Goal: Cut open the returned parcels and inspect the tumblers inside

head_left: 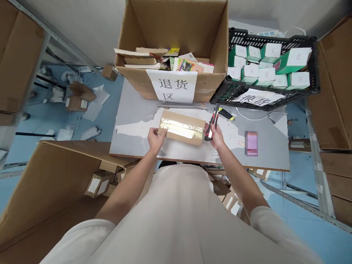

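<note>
One camera is riding on the person's head, looking forward and steeply down over the shirt onto the nearby tabletop, its wide view also taking in floor on both sides.

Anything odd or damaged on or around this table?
The grey tabletop has ragged pale patches, as if worn away. At left, an opened carton and loose papers litter the floor. A pink item appears pixelated.

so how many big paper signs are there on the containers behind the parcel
2: one sign on the front of the open cardboard box, behind the taped parcel; another sign on the front of the black crate to the box's right. Sides facing away are hidden.
</note>
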Demonstrator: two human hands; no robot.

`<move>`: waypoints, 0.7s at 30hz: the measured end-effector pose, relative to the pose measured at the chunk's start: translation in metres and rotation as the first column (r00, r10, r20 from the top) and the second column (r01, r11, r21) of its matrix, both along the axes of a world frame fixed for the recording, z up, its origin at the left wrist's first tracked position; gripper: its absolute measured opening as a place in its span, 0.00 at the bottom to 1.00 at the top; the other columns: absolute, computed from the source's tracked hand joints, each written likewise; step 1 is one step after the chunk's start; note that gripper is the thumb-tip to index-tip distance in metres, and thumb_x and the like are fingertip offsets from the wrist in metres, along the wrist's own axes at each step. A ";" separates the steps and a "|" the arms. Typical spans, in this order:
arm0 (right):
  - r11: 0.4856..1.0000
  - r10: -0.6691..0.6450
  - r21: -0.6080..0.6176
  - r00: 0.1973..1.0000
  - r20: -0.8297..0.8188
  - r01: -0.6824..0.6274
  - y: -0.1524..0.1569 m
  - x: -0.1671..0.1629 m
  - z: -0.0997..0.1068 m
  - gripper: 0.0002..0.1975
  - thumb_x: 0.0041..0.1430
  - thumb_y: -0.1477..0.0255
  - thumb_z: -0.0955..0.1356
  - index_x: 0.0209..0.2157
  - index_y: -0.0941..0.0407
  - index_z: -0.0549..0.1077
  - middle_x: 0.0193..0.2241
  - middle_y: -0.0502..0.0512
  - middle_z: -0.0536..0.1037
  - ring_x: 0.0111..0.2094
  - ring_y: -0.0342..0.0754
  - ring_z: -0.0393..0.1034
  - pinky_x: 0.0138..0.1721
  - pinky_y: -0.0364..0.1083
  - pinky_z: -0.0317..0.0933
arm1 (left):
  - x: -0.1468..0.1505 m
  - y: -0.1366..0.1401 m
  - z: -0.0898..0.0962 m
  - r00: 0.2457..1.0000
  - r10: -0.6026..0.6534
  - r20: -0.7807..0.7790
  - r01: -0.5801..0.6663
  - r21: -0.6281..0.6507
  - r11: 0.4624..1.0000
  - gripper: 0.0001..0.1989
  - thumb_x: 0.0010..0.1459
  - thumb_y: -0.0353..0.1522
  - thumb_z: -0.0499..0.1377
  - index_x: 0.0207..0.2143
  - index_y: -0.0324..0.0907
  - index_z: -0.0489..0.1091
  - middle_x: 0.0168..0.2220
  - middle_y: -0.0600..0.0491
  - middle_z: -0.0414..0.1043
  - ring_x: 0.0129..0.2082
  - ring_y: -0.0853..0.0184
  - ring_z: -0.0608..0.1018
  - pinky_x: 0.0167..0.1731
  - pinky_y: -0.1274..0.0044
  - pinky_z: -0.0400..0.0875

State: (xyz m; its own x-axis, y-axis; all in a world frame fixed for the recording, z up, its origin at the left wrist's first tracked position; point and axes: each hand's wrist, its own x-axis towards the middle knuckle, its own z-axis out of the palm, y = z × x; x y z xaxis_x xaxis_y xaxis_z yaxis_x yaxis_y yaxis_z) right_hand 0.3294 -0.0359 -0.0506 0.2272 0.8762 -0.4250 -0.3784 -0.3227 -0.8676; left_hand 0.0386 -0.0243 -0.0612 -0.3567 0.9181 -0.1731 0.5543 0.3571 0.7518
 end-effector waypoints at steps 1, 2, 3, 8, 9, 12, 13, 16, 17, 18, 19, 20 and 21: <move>0.999 0.034 0.013 0.999 0.035 -0.035 0.007 0.005 0.000 0.22 0.51 0.50 0.69 0.40 0.49 0.64 0.45 0.54 0.77 0.47 0.48 0.74 0.44 0.49 0.70 | 0.004 -0.011 0.002 0.999 0.032 -0.011 -0.033 -0.019 0.999 0.25 0.49 0.50 0.61 0.40 0.41 0.65 0.36 0.50 0.73 0.34 0.65 0.75 0.38 0.71 0.71; 0.998 0.062 0.014 0.995 0.079 -0.063 0.011 0.010 0.001 0.23 0.50 0.50 0.69 0.41 0.50 0.64 0.45 0.54 0.76 0.44 0.47 0.75 0.42 0.48 0.70 | 0.009 -0.019 0.004 0.998 0.053 -0.040 -0.054 -0.017 0.998 0.26 0.49 0.50 0.61 0.42 0.41 0.65 0.36 0.50 0.72 0.35 0.64 0.75 0.40 0.70 0.71; 0.996 0.090 -0.001 0.987 0.136 -0.091 0.010 0.016 0.002 0.24 0.49 0.50 0.69 0.41 0.51 0.65 0.44 0.54 0.76 0.40 0.46 0.76 0.39 0.47 0.70 | 0.013 -0.023 0.007 0.995 0.056 -0.085 -0.055 0.013 0.998 0.27 0.49 0.49 0.61 0.45 0.41 0.64 0.38 0.48 0.72 0.38 0.63 0.75 0.42 0.69 0.71; 0.952 0.302 -0.157 0.880 0.367 -0.262 -0.041 0.048 0.008 0.32 0.52 0.52 0.68 0.54 0.54 0.65 0.32 0.50 0.74 0.20 0.39 0.67 0.23 0.43 0.64 | 0.022 -0.006 0.021 0.838 -0.330 -0.434 0.426 0.143 0.893 0.30 0.56 0.39 0.54 0.60 0.38 0.58 0.63 0.38 0.56 0.66 0.52 0.56 0.61 0.62 0.52; 0.940 0.340 -0.170 0.866 0.367 -0.297 -0.054 0.052 0.009 0.35 0.53 0.53 0.67 0.59 0.53 0.61 0.32 0.49 0.74 0.19 0.39 0.66 0.22 0.43 0.64 | 0.023 0.000 0.023 0.752 -0.457 -0.476 0.555 0.084 0.827 0.31 0.57 0.39 0.53 0.62 0.40 0.57 0.66 0.40 0.52 0.68 0.52 0.51 0.63 0.60 0.48; 0.914 0.403 -0.179 0.856 0.323 -0.363 -0.079 0.054 0.013 0.40 0.56 0.55 0.66 0.67 0.48 0.50 0.34 0.49 0.73 0.20 0.39 0.66 0.22 0.43 0.66 | 0.026 0.013 0.024 0.518 -0.678 -0.521 0.756 -0.093 0.648 0.38 0.56 0.47 0.52 0.66 0.41 0.52 0.69 0.43 0.45 0.69 0.48 0.45 0.64 0.57 0.37; 0.911 0.411 -0.180 0.860 0.304 -0.371 -0.082 0.053 0.013 0.40 0.57 0.55 0.66 0.67 0.48 0.50 0.35 0.49 0.73 0.20 0.38 0.66 0.22 0.42 0.66 | 0.028 0.014 0.024 0.481 -0.698 -0.531 0.770 -0.126 0.626 0.43 0.54 0.52 0.53 0.66 0.40 0.50 0.70 0.41 0.43 0.69 0.47 0.45 0.64 0.57 0.35; 0.897 0.438 -0.183 0.861 0.258 -0.402 -0.084 0.049 0.012 0.39 0.57 0.56 0.66 0.67 0.47 0.51 0.35 0.50 0.73 0.21 0.38 0.66 0.21 0.41 0.66 | 0.032 0.012 0.021 0.456 -0.690 -0.563 0.759 -0.159 0.632 0.55 0.45 0.62 0.53 0.67 0.37 0.48 0.69 0.37 0.41 0.69 0.44 0.46 0.63 0.56 0.32; 0.886 0.461 -0.187 0.853 0.247 -0.425 -0.084 0.049 0.012 0.38 0.57 0.56 0.66 0.67 0.47 0.52 0.35 0.50 0.73 0.21 0.38 0.66 0.21 0.41 0.65 | 0.033 0.011 0.021 0.461 -0.680 -0.570 0.750 -0.159 0.642 0.58 0.43 0.64 0.54 0.67 0.38 0.48 0.69 0.37 0.41 0.69 0.43 0.46 0.63 0.56 0.31; 0.875 0.482 -0.188 0.842 0.241 -0.447 -0.085 0.050 0.011 0.38 0.56 0.56 0.66 0.66 0.46 0.53 0.35 0.50 0.74 0.21 0.38 0.66 0.21 0.41 0.65 | 0.034 0.010 0.020 0.468 -0.671 -0.574 0.742 -0.157 0.652 0.60 0.40 0.66 0.54 0.67 0.38 0.49 0.69 0.37 0.42 0.68 0.43 0.46 0.63 0.56 0.31; 0.871 0.489 -0.184 0.838 0.243 -0.455 -0.085 0.051 0.011 0.38 0.56 0.57 0.66 0.66 0.46 0.54 0.35 0.50 0.74 0.21 0.38 0.66 0.21 0.41 0.66 | 0.035 0.010 0.020 0.475 -0.665 -0.577 0.735 -0.155 0.660 0.61 0.39 0.66 0.54 0.67 0.39 0.50 0.69 0.37 0.43 0.68 0.43 0.47 0.63 0.56 0.30; 0.878 0.476 -0.179 0.842 0.252 -0.443 -0.087 0.053 0.011 0.37 0.56 0.56 0.66 0.66 0.46 0.54 0.36 0.50 0.74 0.21 0.38 0.66 0.21 0.41 0.66 | 0.036 0.010 0.019 0.482 -0.659 -0.578 0.729 -0.154 0.667 0.61 0.38 0.67 0.54 0.67 0.39 0.50 0.69 0.37 0.43 0.68 0.43 0.47 0.63 0.56 0.30; 0.892 0.450 -0.175 0.853 0.264 -0.417 -0.088 0.055 0.011 0.38 0.57 0.56 0.66 0.66 0.46 0.53 0.36 0.51 0.74 0.21 0.38 0.66 0.21 0.41 0.66 | 0.036 0.011 0.019 0.486 -0.656 -0.577 0.724 -0.155 0.672 0.61 0.37 0.67 0.54 0.66 0.40 0.50 0.69 0.37 0.44 0.68 0.43 0.47 0.63 0.57 0.30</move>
